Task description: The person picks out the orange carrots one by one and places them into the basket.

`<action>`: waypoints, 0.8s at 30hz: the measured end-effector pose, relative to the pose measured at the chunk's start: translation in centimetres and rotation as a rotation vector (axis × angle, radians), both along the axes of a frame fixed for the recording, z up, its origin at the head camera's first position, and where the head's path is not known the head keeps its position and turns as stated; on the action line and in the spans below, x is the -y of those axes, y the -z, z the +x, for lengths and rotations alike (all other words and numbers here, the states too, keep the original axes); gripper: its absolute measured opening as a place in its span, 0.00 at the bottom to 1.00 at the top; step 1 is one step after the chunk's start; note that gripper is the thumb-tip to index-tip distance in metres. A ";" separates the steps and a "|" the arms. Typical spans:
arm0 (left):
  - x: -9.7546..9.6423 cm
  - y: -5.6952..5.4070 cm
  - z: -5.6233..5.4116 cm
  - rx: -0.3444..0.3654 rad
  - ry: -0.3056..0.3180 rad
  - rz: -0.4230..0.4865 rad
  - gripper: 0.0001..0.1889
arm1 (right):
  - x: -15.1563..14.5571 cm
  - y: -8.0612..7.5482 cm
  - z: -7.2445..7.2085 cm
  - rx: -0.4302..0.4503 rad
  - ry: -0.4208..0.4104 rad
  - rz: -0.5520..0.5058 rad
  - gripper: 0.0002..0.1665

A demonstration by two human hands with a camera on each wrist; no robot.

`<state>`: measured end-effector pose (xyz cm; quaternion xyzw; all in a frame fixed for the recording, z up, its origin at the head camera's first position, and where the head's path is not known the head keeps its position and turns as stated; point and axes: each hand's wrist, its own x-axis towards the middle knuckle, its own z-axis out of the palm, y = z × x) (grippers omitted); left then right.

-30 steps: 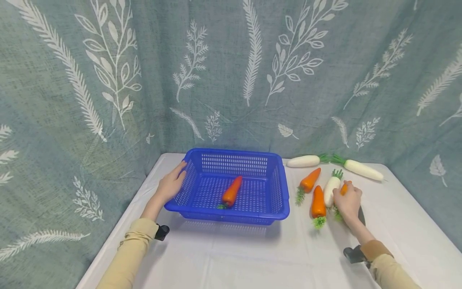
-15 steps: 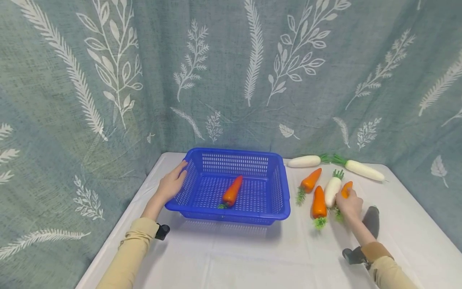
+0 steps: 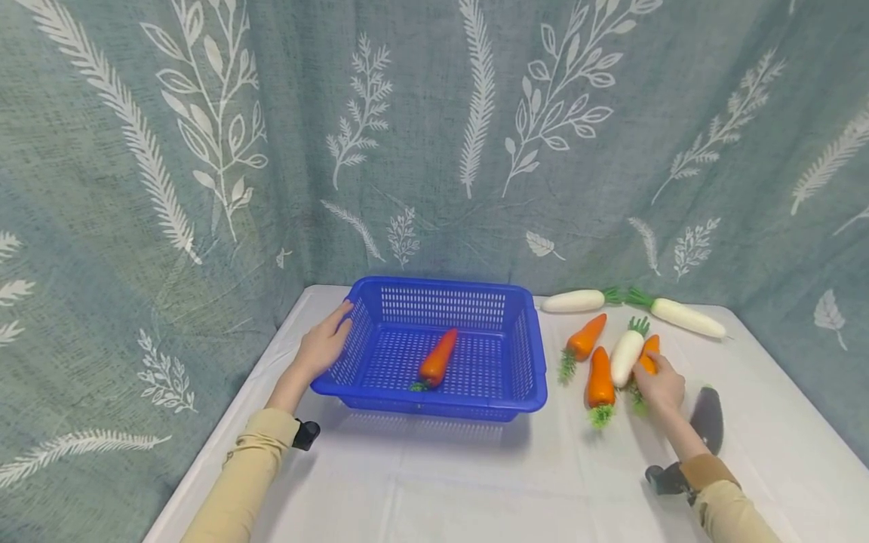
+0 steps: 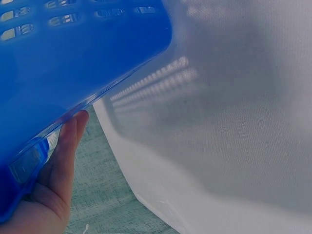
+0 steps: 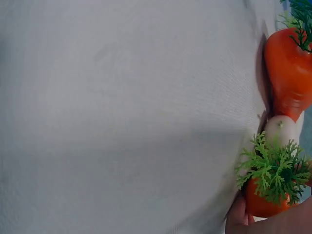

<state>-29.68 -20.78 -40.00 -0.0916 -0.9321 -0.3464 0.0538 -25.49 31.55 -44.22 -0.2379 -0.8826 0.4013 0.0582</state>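
My left hand (image 3: 323, 348) holds the left rim of a blue slotted plastic basket (image 3: 428, 411). In the left wrist view its fingers (image 4: 68, 146) lie along the basket's edge. An orange carrot (image 3: 440, 354) with a green top lies inside the basket. At the right of the table, my right hand (image 3: 661, 381) grips another carrot (image 3: 650, 353) by its thick end. That carrot's leafy top (image 5: 275, 168) shows between thumb and fingers in the right wrist view. A white radish (image 3: 626, 358) lies right beside it, on the left.
Two more carrots, one (image 3: 600, 377) near the radish and one (image 3: 587, 337) farther back, lie left of my right hand. White radishes (image 3: 573, 302) (image 3: 687, 317) lie along the back edge. A dark, long vegetable (image 3: 708, 421) lies beside my right wrist. A patterned curtain (image 3: 434, 151) hangs behind the table.
The dark vegetable has shifted to the right, out from behind my right wrist. My right hand has moved slightly, staying around the carrot. My left hand stays on the basket.
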 end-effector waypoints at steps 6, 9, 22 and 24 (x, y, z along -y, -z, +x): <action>0.0 -0.1 0.1 0.003 0.000 -0.005 0.25 | -0.2 -0.1 0.1 0.014 -0.035 0.016 0.33; 0.0 -0.1 0.1 0.005 0.001 -0.005 0.25 | -0.4 0.0 0.1 0.011 -0.038 0.011 0.34; -0.1 -0.1 0.1 0.001 0.004 0.002 0.26 | -1.0 0.0 0.2 0.017 -0.021 -0.041 0.36; -0.1 -0.1 0.1 -0.001 0.004 0.002 0.25 | -1.0 0.1 0.3 0.015 -0.020 -0.045 0.36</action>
